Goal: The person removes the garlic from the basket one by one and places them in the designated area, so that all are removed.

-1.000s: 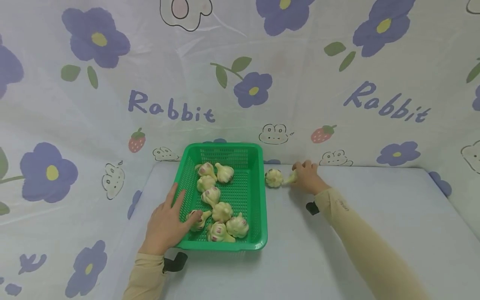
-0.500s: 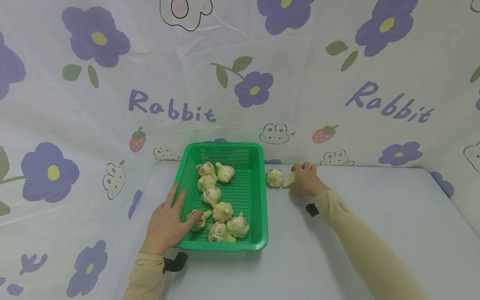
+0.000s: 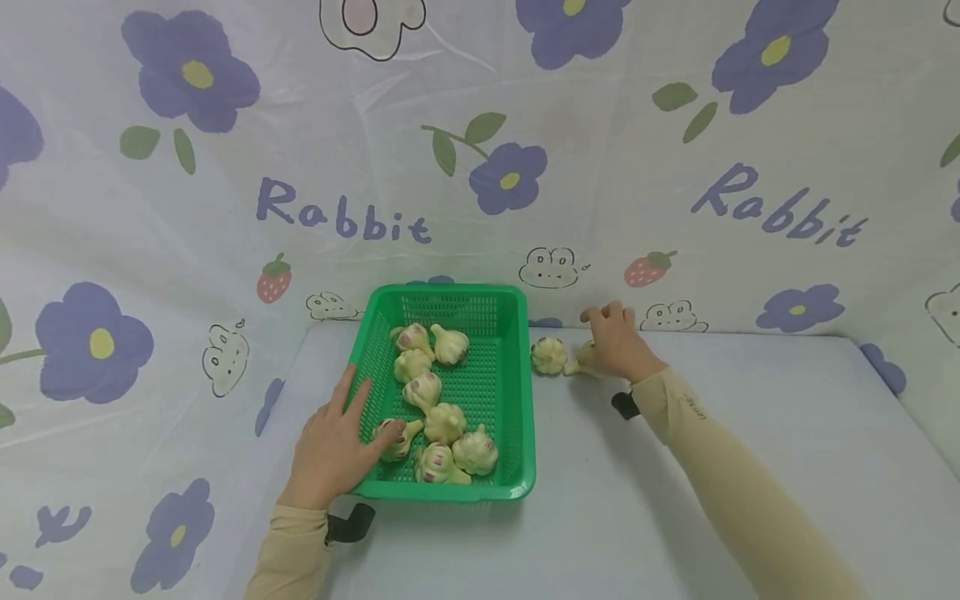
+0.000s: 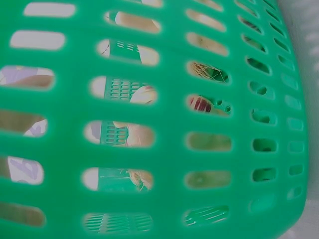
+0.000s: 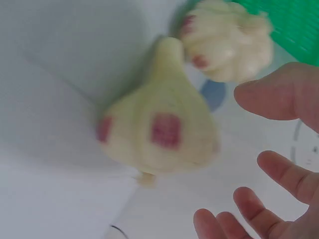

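My left hand [image 3: 333,450] rests on the left rim of a green plastic basket [image 3: 528,400]. Its fingers are spread and fairly straight, and the thumb reaches over the rim near a garlic bulb [image 3: 397,442] inside. The left wrist view shows the slotted basket wall [image 4: 169,119] up close. On the table to the right, my right hand [image 3: 622,346] hovers over a garlic bulb [image 5: 159,119], partly hidden by the hand in the head view. In the right wrist view, thumb and fingers stand apart from it. Another garlic bulb [image 3: 549,356] sits between it and the basket.
Several garlic bulbs [image 3: 446,423] lie in the basket, mostly along its left side and front. The white table [image 3: 712,400] meets a patterned cloth backdrop [image 3: 600,167] behind the basket. Dark wrist-worn pieces [image 3: 352,525] show below the hands.
My right hand has let go of the right garlic bulb and lifted slightly, with its fingers spreading. That bulb stays on the table. The left hand and basket have not moved.
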Available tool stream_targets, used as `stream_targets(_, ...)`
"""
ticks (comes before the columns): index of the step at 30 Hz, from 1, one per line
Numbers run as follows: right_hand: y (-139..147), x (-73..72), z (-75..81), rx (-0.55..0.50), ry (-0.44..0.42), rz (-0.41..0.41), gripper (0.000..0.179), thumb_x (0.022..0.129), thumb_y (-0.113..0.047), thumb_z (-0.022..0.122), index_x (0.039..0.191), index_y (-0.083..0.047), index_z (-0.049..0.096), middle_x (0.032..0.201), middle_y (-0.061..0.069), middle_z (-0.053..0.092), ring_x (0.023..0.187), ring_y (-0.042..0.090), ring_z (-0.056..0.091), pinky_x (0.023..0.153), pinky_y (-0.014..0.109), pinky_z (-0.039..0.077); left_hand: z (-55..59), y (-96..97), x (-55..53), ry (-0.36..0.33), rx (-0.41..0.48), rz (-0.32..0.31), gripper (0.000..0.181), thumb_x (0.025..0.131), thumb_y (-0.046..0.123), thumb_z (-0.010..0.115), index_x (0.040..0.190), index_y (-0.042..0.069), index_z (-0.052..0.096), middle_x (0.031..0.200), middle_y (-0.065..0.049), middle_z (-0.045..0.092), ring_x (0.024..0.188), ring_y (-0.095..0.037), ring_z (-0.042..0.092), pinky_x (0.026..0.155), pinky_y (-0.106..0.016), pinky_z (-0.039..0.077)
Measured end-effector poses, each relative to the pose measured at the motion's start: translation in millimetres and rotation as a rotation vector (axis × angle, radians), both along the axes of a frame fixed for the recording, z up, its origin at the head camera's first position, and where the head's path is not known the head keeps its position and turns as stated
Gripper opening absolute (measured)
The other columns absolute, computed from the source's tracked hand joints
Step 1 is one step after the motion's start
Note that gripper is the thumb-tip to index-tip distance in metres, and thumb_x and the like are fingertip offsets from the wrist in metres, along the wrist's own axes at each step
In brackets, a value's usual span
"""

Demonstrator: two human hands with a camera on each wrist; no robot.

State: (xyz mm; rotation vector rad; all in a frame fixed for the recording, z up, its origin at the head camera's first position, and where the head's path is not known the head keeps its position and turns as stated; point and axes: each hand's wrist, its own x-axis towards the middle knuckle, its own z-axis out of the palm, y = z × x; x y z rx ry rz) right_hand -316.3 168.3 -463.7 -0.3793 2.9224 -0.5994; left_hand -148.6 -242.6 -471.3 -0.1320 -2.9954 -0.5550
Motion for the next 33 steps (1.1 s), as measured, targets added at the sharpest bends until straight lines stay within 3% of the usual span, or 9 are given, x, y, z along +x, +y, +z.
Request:
stream_targets(12, -10.0, 8.5, 35.0, -0.026, 0.095, 0.010, 0.067, 0.088, -0.013, 0.076, 0.145, 0.005, 0.045, 0.145, 0.037, 0.034, 0.130, 0.051, 0.031, 0.097, 0.063, 0.051, 1.0, -0.8, 1.3, 0.000, -0.003, -0.008, 0.091, 0.099, 0.064, 0.058, 0.162, 0.003, 0.036, 0.174, -0.017, 0.016, 0.130, -0.056, 0.055, 0.109, -0.067, 0.043)
stream_targets(22, -27.9, 16.0, 43.8, -0.004, 0.105, 0.038, 0.066, 0.093, -0.019, 0.077, 0.145, 0.004, 0.045, 0.147, 0.036, 0.033, 0.130, 0.051, 0.031, 0.099, 0.061, 0.049, -2.2, -2.5, -0.1, 0.005, -0.001, -0.008, 0.092, 0.098, 0.066, 0.057, 0.162, 0.003, 0.036, 0.174, -0.016, 0.015, 0.131, -0.056, 0.054, 0.109, -0.067, 0.043)
stream_targets(33, -62.4, 22.7, 52.6, -0.059, 0.158, 0.106, 0.062, 0.091, -0.018, 0.075, 0.142, 0.004, 0.049, 0.143, 0.033, 0.037, 0.128, 0.048, 0.033, 0.102, 0.059, 0.048, 0.7, -1.7, 1.3, 0.011, 0.007, -0.009, 0.090, 0.098, 0.064, 0.059, 0.161, 0.003, 0.037, 0.174, -0.017, 0.017, 0.130, -0.056, 0.055, 0.109, -0.067, 0.044)
